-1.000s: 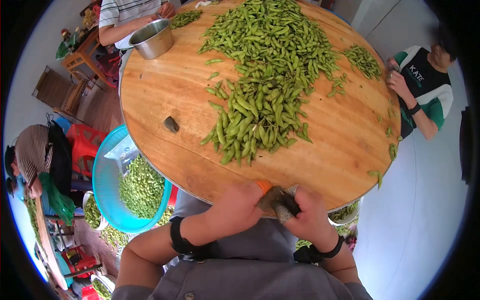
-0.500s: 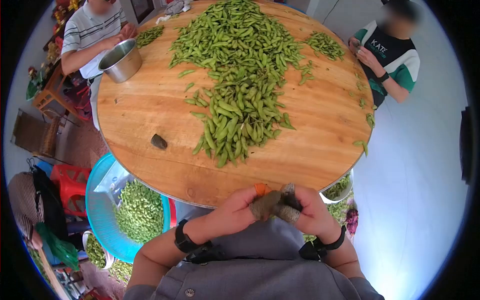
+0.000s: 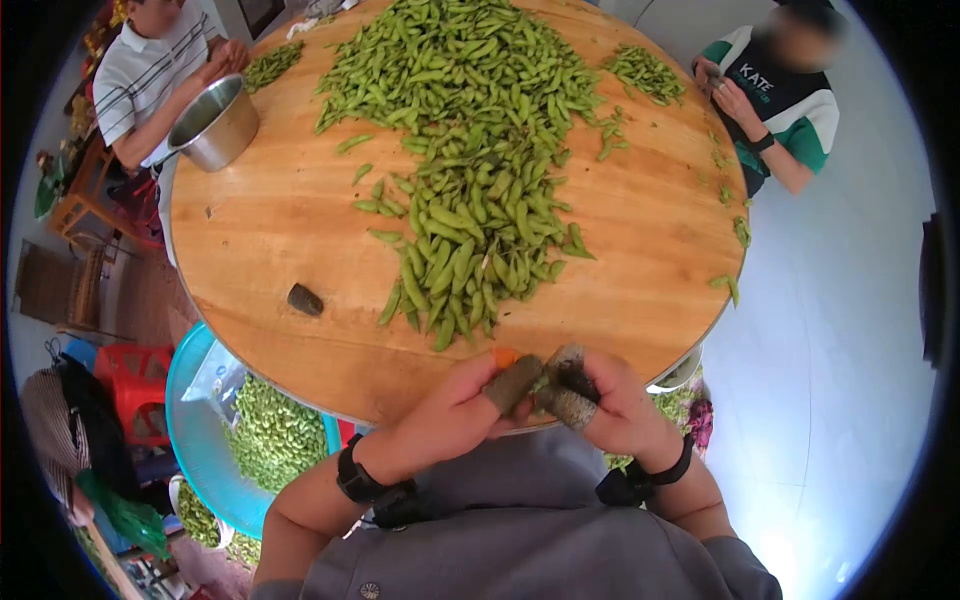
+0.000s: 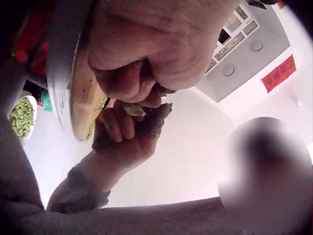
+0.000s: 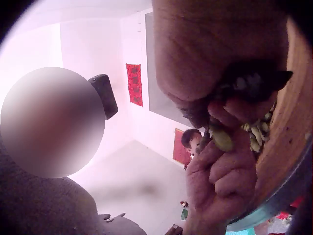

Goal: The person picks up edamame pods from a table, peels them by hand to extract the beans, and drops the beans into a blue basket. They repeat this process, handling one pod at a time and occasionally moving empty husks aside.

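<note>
The round wooden bench (image 3: pixel 265 235) carries a big heap of green pods (image 3: pixel 460 130). Beside its edge, lower down, stands a blue tub (image 3: pixel 193 430), and on the bench there is a metal pot (image 3: pixel 225 142). The left grip (image 3: pixel 455 408) and the right grip (image 3: pixel 618 405) are at the near edge, close together; both are closed, pinching one small pod (image 5: pixel 223 140) between them. This pod is probably light, with rather firm skin that tears easily; if damp, it may slip. Its two ends seem the best places to hold, gently.
</note>
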Demonstrator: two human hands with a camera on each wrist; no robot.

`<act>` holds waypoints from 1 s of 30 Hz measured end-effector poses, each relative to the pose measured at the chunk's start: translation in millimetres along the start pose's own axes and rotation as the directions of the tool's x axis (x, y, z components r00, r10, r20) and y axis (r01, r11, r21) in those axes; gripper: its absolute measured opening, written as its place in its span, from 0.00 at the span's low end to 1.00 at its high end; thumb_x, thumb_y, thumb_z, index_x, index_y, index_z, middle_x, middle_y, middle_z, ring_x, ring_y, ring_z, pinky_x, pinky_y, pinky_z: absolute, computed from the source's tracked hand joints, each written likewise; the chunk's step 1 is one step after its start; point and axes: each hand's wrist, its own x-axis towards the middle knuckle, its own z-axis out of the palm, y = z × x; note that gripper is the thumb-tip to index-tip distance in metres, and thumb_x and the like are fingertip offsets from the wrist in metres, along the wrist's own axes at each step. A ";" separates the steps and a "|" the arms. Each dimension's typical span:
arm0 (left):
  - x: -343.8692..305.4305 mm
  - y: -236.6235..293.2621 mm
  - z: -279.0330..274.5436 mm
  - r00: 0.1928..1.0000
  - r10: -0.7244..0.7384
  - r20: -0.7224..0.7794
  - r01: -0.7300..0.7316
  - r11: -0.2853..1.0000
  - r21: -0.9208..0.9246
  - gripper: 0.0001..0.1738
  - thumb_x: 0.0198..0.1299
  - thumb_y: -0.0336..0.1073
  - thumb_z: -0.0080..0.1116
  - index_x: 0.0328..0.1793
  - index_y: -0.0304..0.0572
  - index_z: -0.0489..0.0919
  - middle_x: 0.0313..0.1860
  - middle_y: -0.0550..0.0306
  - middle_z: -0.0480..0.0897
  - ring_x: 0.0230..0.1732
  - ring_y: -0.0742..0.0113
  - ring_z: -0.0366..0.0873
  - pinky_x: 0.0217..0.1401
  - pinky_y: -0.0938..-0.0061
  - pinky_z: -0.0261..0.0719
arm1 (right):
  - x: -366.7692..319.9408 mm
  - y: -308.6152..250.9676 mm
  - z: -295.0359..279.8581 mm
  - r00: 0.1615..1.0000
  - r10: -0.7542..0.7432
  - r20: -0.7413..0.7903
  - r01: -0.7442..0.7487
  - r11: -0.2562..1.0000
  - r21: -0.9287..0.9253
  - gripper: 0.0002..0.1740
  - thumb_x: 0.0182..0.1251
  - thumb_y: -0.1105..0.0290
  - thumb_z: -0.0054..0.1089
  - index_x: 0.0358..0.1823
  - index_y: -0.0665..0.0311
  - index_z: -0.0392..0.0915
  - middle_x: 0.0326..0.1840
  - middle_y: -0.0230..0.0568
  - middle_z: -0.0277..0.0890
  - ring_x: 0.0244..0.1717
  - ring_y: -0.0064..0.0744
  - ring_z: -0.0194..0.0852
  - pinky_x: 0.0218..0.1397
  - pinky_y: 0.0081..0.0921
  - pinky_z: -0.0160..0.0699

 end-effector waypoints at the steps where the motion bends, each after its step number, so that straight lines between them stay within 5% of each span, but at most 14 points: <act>1: 2.9 -2.7 0.1 0.976 0.216 -0.010 -0.209 0.957 0.202 0.09 0.67 0.33 0.43 0.48 0.40 0.71 0.30 0.65 0.72 0.28 0.80 0.67 0.28 0.84 0.65 | 1.5 -1.8 -0.6 1.000 -0.007 -0.004 0.007 1.000 -0.022 0.09 0.59 0.74 0.57 0.41 0.65 0.72 0.28 0.33 0.72 0.30 0.23 0.67 0.35 0.21 0.69; 2: 4.6 -3.9 -0.1 0.908 0.419 0.026 -0.394 0.829 0.398 0.08 0.66 0.33 0.45 0.48 0.40 0.71 0.30 0.65 0.72 0.28 0.81 0.66 0.29 0.86 0.64 | 2.2 -3.4 -1.4 1.000 -0.018 -0.009 0.017 0.999 -0.046 0.09 0.59 0.75 0.57 0.41 0.65 0.72 0.28 0.34 0.72 0.29 0.24 0.67 0.35 0.21 0.68; 3: 2.7 -1.3 1.6 0.908 0.419 0.015 -0.390 0.831 0.398 0.08 0.66 0.33 0.45 0.48 0.40 0.71 0.30 0.65 0.72 0.28 0.81 0.66 0.29 0.86 0.64 | 1.9 -4.2 -2.8 1.000 -0.016 0.000 0.016 0.999 -0.040 0.09 0.59 0.75 0.57 0.41 0.65 0.72 0.28 0.34 0.72 0.29 0.24 0.67 0.35 0.21 0.68; 9: 2.3 1.6 2.3 0.939 0.335 0.084 -0.343 0.882 0.322 0.08 0.65 0.32 0.47 0.49 0.41 0.72 0.33 0.66 0.73 0.30 0.81 0.67 0.29 0.86 0.64 | 0.1 -6.6 -2.4 0.999 -0.046 0.027 0.050 0.984 -0.174 0.09 0.59 0.72 0.58 0.40 0.65 0.73 0.28 0.36 0.73 0.30 0.24 0.69 0.36 0.22 0.70; 11: -0.4 5.5 4.4 0.989 0.136 -0.059 -0.129 0.985 0.116 0.08 0.65 0.33 0.48 0.48 0.42 0.72 0.32 0.64 0.73 0.28 0.82 0.66 0.25 0.87 0.61 | -1.2 -8.6 -3.5 0.992 0.130 -0.001 -0.129 0.984 0.122 0.11 0.58 0.70 0.60 0.41 0.64 0.73 0.27 0.37 0.71 0.28 0.27 0.70 0.35 0.23 0.70; 12: -0.9 6.2 4.7 0.990 0.135 -0.045 -0.129 0.984 0.120 0.08 0.65 0.33 0.48 0.48 0.42 0.72 0.32 0.64 0.73 0.28 0.82 0.66 0.25 0.87 0.61 | -2.9 -8.3 -6.6 0.992 0.128 -0.015 -0.126 0.985 0.117 0.11 0.58 0.70 0.60 0.41 0.64 0.73 0.27 0.37 0.71 0.28 0.27 0.70 0.35 0.23 0.70; 14: -3.9 7.5 2.8 0.971 0.086 -0.224 -0.101 0.993 -0.055 0.09 0.64 0.31 0.45 0.47 0.43 0.73 0.32 0.64 0.74 0.29 0.79 0.67 0.26 0.87 0.62 | -4.6 -5.5 -15.4 0.989 0.133 0.061 -0.126 0.987 -0.102 0.14 0.56 0.66 0.63 0.41 0.65 0.73 0.27 0.41 0.73 0.28 0.36 0.73 0.34 0.26 0.71; 15: -6.2 7.9 -1.9 0.972 0.090 -0.218 -0.102 0.994 -0.048 0.09 0.64 0.31 0.45 0.47 0.43 0.73 0.32 0.64 0.74 0.29 0.79 0.67 0.26 0.87 0.62 | -4.8 -5.1 -21.1 0.990 0.127 0.054 -0.121 0.987 -0.104 0.14 0.56 0.66 0.63 0.41 0.65 0.73 0.27 0.41 0.73 0.28 0.36 0.73 0.34 0.26 0.71; 17: -11.3 7.5 -12.3 0.981 0.127 -0.143 -0.162 0.950 -0.266 0.07 0.63 0.33 0.48 0.44 0.42 0.74 0.30 0.63 0.74 0.26 0.78 0.65 0.22 0.86 0.57 | -2.9 -4.4 -31.3 0.943 0.170 0.286 0.025 0.821 -0.570 0.16 0.54 0.65 0.64 0.40 0.65 0.73 0.31 0.48 0.75 0.33 0.47 0.75 0.35 0.31 0.73; 18: -13.0 7.7 -13.1 0.981 0.130 -0.143 -0.164 0.951 -0.262 0.07 0.63 0.33 0.48 0.44 0.42 0.74 0.30 0.63 0.74 0.26 0.78 0.65 0.22 0.86 0.57 | 2.2 -4.2 -33.7 0.944 0.165 0.285 0.029 0.821 -0.570 0.16 0.54 0.65 0.64 0.40 0.65 0.73 0.31 0.48 0.75 0.33 0.47 0.75 0.35 0.31 0.73; 20: -16.0 8.4 -13.7 0.975 0.201 -0.095 -0.221 0.925 -0.309 0.07 0.62 0.34 0.50 0.40 0.40 0.75 0.28 0.61 0.74 0.23 0.78 0.63 0.20 0.85 0.53 | 17.9 -3.5 -39.2 0.968 -0.006 -0.252 -0.158 0.763 -0.626 0.15 0.52 0.65 0.63 0.38 0.65 0.73 0.30 0.52 0.75 0.34 0.53 0.74 0.35 0.37 0.73; 21: -16.6 8.9 -12.2 0.974 0.205 -0.096 -0.225 0.926 -0.304 0.07 0.62 0.34 0.50 0.40 0.40 0.75 0.28 0.61 0.74 0.23 0.78 0.63 0.20 0.85 0.53 | 28.4 -1.5 -43.8 0.968 -0.012 -0.252 -0.153 0.765 -0.626 0.15 0.52 0.65 0.63 0.38 0.65 0.73 0.30 0.52 0.75 0.34 0.53 0.74 0.35 0.37 0.73; 23: -16.0 10.9 -7.0 0.968 0.133 -0.214 -0.197 0.928 -0.315 0.07 0.62 0.35 0.51 0.38 0.39 0.75 0.26 0.62 0.74 0.20 0.79 0.60 0.19 0.84 0.52 | 51.7 7.1 -54.6 0.859 -0.271 -0.434 -0.128 0.708 -0.694 0.13 0.52 0.67 0.62 0.37 0.65 0.73 0.29 0.53 0.74 0.32 0.54 0.73 0.33 0.38 0.72; 30: -11.5 13.2 1.1 0.955 0.131 -0.266 -0.169 0.978 -0.123 0.09 0.63 0.37 0.53 0.42 0.39 0.77 0.25 0.65 0.72 0.19 0.81 0.57 0.18 0.84 0.50 | 64.8 35.3 -66.6 0.782 -0.337 -0.524 -0.188 0.674 -0.714 0.12 0.51 0.70 0.64 0.33 0.68 0.74 0.27 0.50 0.74 0.29 0.47 0.75 0.33 0.32 0.73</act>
